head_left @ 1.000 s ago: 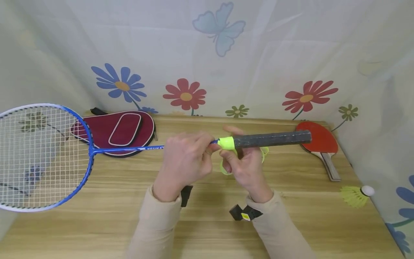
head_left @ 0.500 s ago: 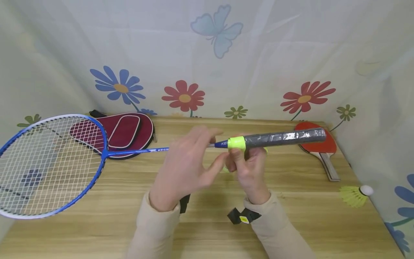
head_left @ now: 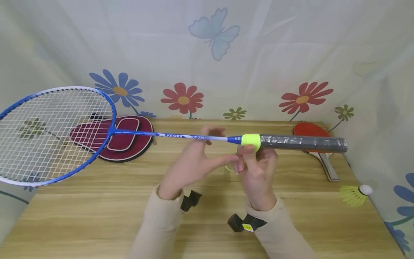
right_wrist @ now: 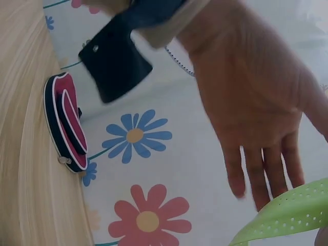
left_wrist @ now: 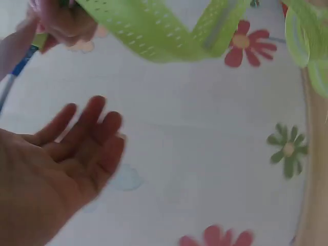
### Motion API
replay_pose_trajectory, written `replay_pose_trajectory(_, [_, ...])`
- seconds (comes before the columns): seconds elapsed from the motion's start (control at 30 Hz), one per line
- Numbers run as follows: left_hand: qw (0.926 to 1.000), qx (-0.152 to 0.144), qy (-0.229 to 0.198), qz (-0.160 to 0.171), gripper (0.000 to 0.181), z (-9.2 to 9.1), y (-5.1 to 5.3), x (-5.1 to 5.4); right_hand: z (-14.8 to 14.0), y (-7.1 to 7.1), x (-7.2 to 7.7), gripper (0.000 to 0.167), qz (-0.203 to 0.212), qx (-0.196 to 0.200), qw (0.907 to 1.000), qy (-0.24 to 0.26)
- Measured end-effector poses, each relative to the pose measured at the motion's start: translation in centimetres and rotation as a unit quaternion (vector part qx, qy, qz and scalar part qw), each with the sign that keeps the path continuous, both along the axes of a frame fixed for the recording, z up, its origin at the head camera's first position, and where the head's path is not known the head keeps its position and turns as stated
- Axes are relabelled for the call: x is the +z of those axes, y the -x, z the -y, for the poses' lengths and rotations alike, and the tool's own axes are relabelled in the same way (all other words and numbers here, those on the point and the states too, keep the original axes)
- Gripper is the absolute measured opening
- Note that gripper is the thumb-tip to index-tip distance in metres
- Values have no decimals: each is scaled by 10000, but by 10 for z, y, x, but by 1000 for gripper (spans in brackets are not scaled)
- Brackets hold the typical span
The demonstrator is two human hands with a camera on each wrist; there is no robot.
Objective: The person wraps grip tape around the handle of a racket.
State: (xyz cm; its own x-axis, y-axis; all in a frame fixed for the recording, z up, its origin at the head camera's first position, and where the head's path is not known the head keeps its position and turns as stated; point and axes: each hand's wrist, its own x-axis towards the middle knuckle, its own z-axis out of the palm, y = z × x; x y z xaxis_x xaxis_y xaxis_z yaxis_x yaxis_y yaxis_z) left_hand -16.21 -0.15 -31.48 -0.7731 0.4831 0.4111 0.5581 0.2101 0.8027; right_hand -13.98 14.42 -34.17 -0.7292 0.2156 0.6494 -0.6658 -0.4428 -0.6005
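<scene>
Badminton racket (head_left: 174,136) stretches across mid-frame, head at left. At centre, the left hand (head_left: 192,163) is spread loosely, holding nothing; the right (head_left: 258,176) pinches lime overgrip tape (head_left: 251,139) against the handle (head_left: 304,143). Wrapping seems underway; next calls for winding tape rightward.

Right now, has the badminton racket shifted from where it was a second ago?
Yes, the badminton racket moved right in the head view: its grey handle now reaches beyond the right edge of the red paddle; earlier it stopped short.
</scene>
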Motion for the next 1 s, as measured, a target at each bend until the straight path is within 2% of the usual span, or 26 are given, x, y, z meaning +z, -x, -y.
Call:
replay_pose_trajectory(0.03, [9963, -376, -752, 202, 51, -3, 5, -4, 1, -2, 0, 15, -3, 27, 10000, -46])
replay_pose_trajectory(0.07, [9848, -825, -1486, 359, 54, -6, 10, -9, 3, -3, 0, 14, 5, 56, 9999, -86])
replay_pose_trajectory(0.13, [9509, -1619, -2581, 542, 50, -12, 14, -16, 6, -6, 0, 12, -2, 93, 9998, -167])
replay_pose_trajectory(0.17, [9343, -1921, -2942, 595, 46, -15, 15, -18, 6, -6, 0, 12, -14, 115, 9997, -196])
replay_pose_trajectory(0.2, [9234, -2081, -3167, 611, 42, -16, 15, -20, 7, -6, 0, 13, -30, 130, 9996, -229])
replay_pose_trajectory(0.23, [9170, -2144, -3307, 618, 38, -18, 15, -21, 7, -6, 1, 14, -63, 154, 9995, -259])
replay_pose_trajectory(0.33, [9110, -2085, -3512, 579, 33, -19, 13, -21, 7, -6, 3, 14, -111, 168, 9992, -335])
replay_pose_trajectory(0.43, [9130, -1901, -3577, 482, 31, -19, 11, -19, 6, -7, 5, 15, 22, 156, 9987, -475])
replay_pose_trajectory(0.53, [9163, -1618, -3650, 307, 28, -18, 9, -15, 2, -7, 6, 19, 338, -139, 9949, -941])
replay_pose_trajectory(0.67, [9159, -1267, -3807, 99, 24, -19, 8, -13, -7, -5, 7, 23, 598, -598, 9815, -1720])
replay_pose_trajectory(0.77, [9149, -1017, -3903, 187, 21, -22, 6, -13, -12, -2, 7, 27, 532, -706, 9763, -1976])
replay_pose_trajectory(0.9, [9155, -631, -3948, 448, 16, -25, 3, -14, -17, 3, 5, 32, 426, -784, 9746, -2054])
replay_pose_trajectory(1.0, [9162, -421, -3954, 506, 20, -27, 2, -14, -19, 5, 3, 30, 448, -882, 9719, -2137])
